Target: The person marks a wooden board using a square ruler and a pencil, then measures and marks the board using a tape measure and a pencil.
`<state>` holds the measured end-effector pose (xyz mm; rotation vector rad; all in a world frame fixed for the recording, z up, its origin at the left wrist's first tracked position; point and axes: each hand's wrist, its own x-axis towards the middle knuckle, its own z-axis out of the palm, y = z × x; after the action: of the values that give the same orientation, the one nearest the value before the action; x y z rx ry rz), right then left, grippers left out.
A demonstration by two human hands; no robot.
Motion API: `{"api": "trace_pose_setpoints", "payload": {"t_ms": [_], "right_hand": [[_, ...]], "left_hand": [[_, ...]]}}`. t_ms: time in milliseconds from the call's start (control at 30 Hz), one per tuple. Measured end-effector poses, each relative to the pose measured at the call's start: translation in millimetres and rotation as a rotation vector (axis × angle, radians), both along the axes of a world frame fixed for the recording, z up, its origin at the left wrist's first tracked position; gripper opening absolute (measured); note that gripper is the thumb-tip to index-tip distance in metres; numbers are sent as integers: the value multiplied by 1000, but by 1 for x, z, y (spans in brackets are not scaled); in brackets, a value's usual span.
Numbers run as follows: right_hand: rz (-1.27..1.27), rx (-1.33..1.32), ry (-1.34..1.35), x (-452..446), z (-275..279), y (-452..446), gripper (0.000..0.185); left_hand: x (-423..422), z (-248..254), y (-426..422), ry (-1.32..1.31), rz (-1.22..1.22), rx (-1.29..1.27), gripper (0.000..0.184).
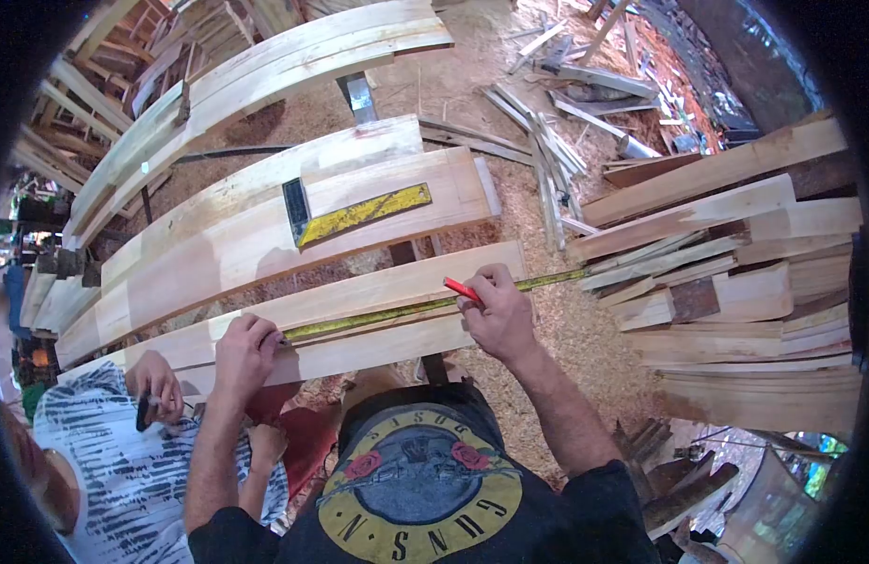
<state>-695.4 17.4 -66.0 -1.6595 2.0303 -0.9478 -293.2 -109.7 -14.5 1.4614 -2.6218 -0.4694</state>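
Lengthwise along a pale sawn plank (378,289) runs a yellow measuring tape (359,324), narrow, dark-marked and straight, reaching beyond the plank's right end. Partway along the plank, the left hand (244,350), fingers curled closed, pinches the tape's visible left end. Near the plank's right end, the right hand (498,315), mostly closed, grips a red pencil (461,288), with the tape passing beneath that hand.

Daylight falls brightly on the pale planks (458,183) around the carpenter's square (364,214), with soft shadow patches left of it. Fisheye distortion bows the planks beyond it; black vignetting encircles everything. Far left of it, background clutter looks smeared and glaring.
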Motion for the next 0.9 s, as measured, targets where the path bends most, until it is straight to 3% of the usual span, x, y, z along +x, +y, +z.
{"api": "trace_pose_setpoints", "payload": {"t_ms": [900], "right_hand": [[-8, 108, 37, -19, 5, -8, 13]], "left_hand": [[-17, -2, 6, -70, -23, -8, 13]]}}
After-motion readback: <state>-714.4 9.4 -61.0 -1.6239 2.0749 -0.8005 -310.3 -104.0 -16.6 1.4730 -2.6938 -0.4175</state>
